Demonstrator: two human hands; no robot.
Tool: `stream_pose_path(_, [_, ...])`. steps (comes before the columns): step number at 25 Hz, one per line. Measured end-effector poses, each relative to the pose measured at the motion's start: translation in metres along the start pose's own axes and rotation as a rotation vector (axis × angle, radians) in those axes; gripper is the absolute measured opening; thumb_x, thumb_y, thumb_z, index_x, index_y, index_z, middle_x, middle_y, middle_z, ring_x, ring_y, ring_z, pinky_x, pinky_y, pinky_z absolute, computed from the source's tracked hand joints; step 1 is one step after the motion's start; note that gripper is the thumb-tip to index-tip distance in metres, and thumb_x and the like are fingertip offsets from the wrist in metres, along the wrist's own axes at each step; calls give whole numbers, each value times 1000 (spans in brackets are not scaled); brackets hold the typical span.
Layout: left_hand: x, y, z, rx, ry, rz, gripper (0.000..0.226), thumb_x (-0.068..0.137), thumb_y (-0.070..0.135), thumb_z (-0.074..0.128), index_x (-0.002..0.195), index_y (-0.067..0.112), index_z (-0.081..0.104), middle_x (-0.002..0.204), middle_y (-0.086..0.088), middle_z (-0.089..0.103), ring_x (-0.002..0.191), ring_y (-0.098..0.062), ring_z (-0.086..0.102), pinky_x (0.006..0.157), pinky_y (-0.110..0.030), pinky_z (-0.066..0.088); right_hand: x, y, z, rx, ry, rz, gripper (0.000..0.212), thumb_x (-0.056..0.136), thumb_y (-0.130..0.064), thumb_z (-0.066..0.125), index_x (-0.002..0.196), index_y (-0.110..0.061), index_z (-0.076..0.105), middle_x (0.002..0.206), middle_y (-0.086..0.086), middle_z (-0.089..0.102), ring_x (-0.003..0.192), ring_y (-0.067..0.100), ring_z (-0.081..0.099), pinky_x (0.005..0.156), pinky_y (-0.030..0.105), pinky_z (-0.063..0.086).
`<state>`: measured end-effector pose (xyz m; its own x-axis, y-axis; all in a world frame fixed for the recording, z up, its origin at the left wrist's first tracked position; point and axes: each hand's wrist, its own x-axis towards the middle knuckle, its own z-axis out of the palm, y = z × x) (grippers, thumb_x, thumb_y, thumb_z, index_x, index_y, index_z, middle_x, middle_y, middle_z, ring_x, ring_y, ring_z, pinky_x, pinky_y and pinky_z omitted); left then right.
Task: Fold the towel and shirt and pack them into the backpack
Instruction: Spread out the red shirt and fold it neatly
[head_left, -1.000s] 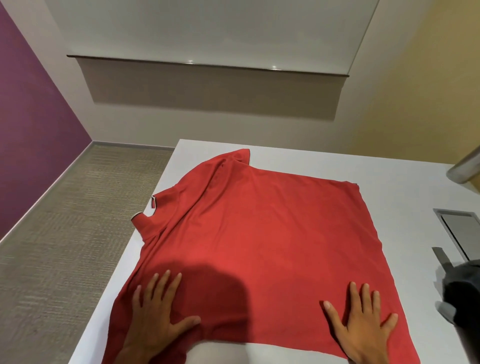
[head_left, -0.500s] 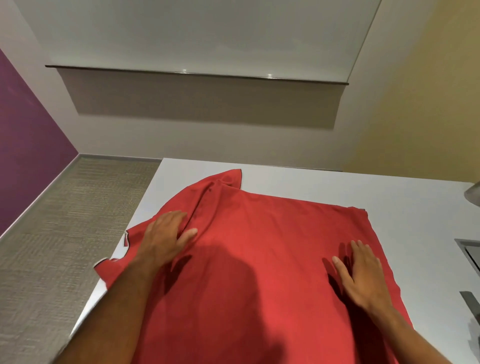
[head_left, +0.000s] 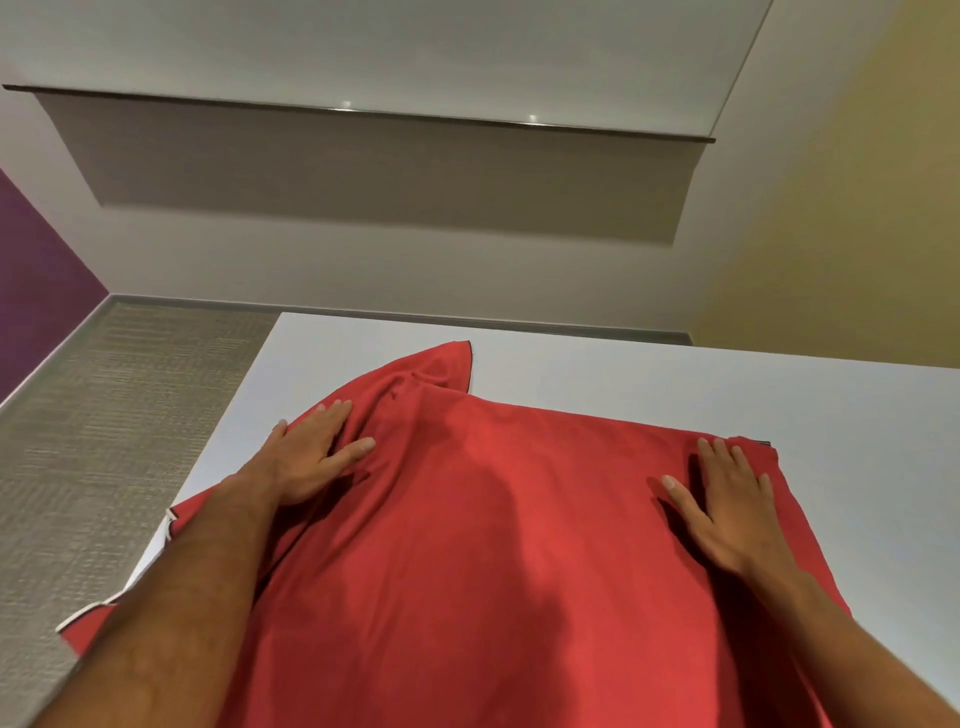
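Observation:
A red shirt (head_left: 509, 525) lies spread flat over the white table (head_left: 649, 384), its collar hanging over the table's left edge and one sleeve pointing toward the far side. My left hand (head_left: 311, 457) presses flat on the cloth near the far-left shoulder, fingers apart. My right hand (head_left: 727, 499) lies flat on the shirt's far-right corner, fingers apart. Neither hand grips the fabric. No towel or backpack is in view.
The table's left edge drops to a grey carpeted floor (head_left: 104, 415). A purple wall (head_left: 36, 291) stands at left, a beige wall with a whiteboard (head_left: 363, 47) ahead, a yellow wall (head_left: 841, 218) at right. Bare table surface runs along the far side and right.
Both hands have slid away from me across the shirt, from its near edge to its far part. The view has tilted up, and the dark object at right has left the frame.

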<state>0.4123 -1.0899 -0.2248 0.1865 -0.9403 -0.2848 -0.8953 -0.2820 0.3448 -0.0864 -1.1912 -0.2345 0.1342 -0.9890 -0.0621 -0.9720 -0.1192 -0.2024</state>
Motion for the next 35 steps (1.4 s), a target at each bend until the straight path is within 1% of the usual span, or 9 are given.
stream_pose_path(4, [3, -13, 9, -14, 4, -138, 133, 49, 105, 6, 158, 30, -1, 165, 8, -8, 150, -7, -9, 120, -53, -7, 5, 10, 13, -111, -123, 15, 100, 76, -86, 1, 156, -27, 2, 165, 1, -6, 151, 19, -9, 121, 53, -3])
stream_pose_path(10, [-13, -18, 12, -14, 84, -391, 121, 63, 100, 13, 157, 25, -5, 165, 3, -14, 152, -13, -11, 118, -61, -3, 1, 18, 11, -127, -128, 99, 104, 71, -89, -1, 156, -29, -3, 164, 0, -11, 151, 19, -10, 120, 51, -6])
stream_pose_path(14, [-18, -1, 14, 101, 249, -512, 127, 63, 102, 9, 149, 12, 33, 157, -13, 30, 146, -29, 26, 112, -65, 16, 0, 18, 11, -133, -121, 95, 104, 73, -89, -2, 156, -28, -1, 164, 0, -10, 151, 19, -9, 121, 51, -4])
stream_pose_path(16, [-10, 8, 9, 212, 373, -498, 114, 71, 97, 11, 126, 8, 58, 132, -15, 56, 128, -35, 45, 106, -62, 27, -1, 18, 13, -143, -108, 94, 102, 74, -88, -2, 156, -27, -1, 165, 1, -9, 151, 20, -9, 121, 52, -4])
stream_pose_path(18, [9, 10, 0, 219, 481, -368, 86, 87, 82, 24, 112, 9, 63, 121, -14, 62, 122, -34, 47, 104, -60, 31, -1, 18, 15, -147, -93, 89, 101, 75, -87, -2, 156, -26, -1, 165, 2, -7, 151, 20, -8, 121, 52, -3])
stream_pose_path(20, [34, 11, -9, 162, 494, -86, 58, 96, 62, 34, 118, 15, 60, 127, -10, 61, 127, -32, 46, 105, -57, 35, -2, 18, 16, -150, -74, 86, 100, 77, -87, -1, 156, -26, 0, 165, 2, -6, 151, 20, -8, 121, 52, -3])
stream_pose_path(24, [82, 31, -26, 249, 111, 282, 67, 93, 69, 19, 141, 33, 50, 154, 7, 42, 145, -17, 33, 116, -47, 29, -4, 18, 19, -156, -38, 88, 97, 79, -85, 1, 157, -27, 2, 165, 1, -4, 151, 18, -8, 121, 50, -3])
stream_pose_path(28, [106, 33, -23, 258, -64, 193, 91, 74, 86, 6, 151, 42, 29, 163, 10, 20, 150, -16, 18, 121, -48, 18, -4, 17, 19, -168, -30, 85, 94, 81, -84, 2, 156, -27, 1, 165, 0, -4, 151, 17, -9, 122, 49, -5])
stream_pose_path(35, [118, 23, -9, 193, 40, -231, 95, 74, 91, 2, 155, 41, 1, 166, 4, 0, 152, -29, 7, 117, -64, 14, -4, 17, 19, -166, -32, 88, 93, 81, -84, 3, 156, -29, -1, 165, -1, -6, 151, 16, -11, 122, 48, -5])
